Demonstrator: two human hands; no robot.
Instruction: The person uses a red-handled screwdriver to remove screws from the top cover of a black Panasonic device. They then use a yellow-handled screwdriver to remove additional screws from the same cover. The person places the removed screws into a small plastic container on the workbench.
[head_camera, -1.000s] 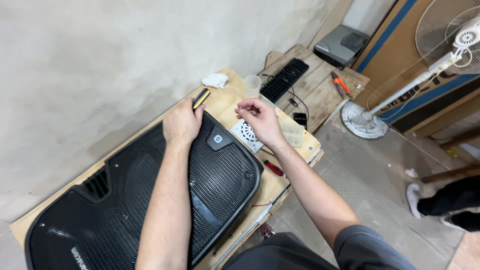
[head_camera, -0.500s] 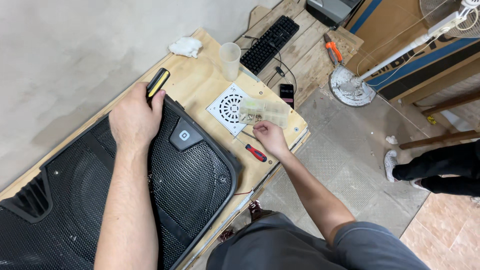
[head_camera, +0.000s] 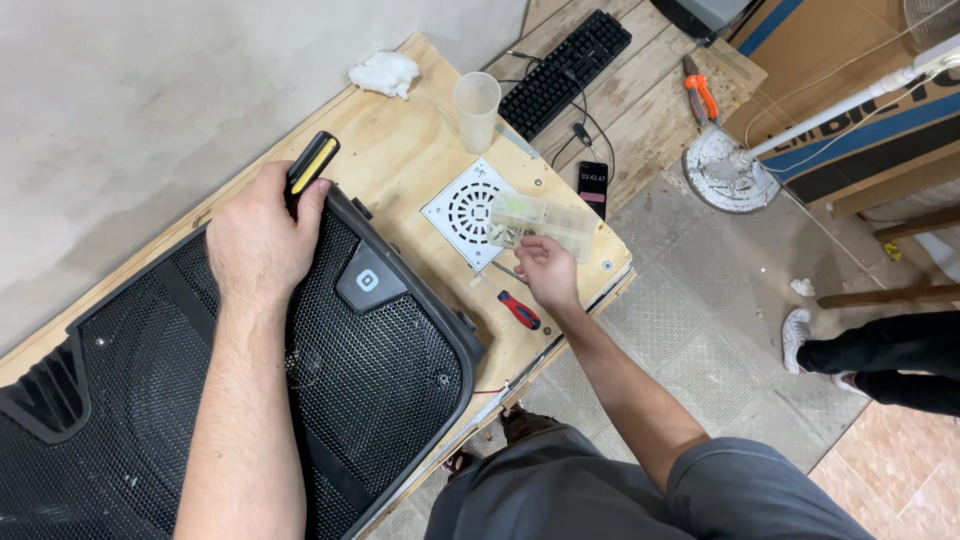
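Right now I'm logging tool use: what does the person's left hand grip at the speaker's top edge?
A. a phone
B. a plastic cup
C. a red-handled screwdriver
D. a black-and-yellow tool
D: the left hand wraps a black-and-yellow tool at the speaker rim.

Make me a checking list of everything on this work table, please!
Surface: plywood bench, bare wood.
Job's things: black mesh speaker grille; clear parts box; yellow-black tool.
Clutter: white round grate, red screwdriver, plastic cup, white wad.
Fingers: left hand holds the tool on the grille; right hand at the box.
Cables: black leads by keyboard and phone.
Surroundings: fan base, another person's legs.
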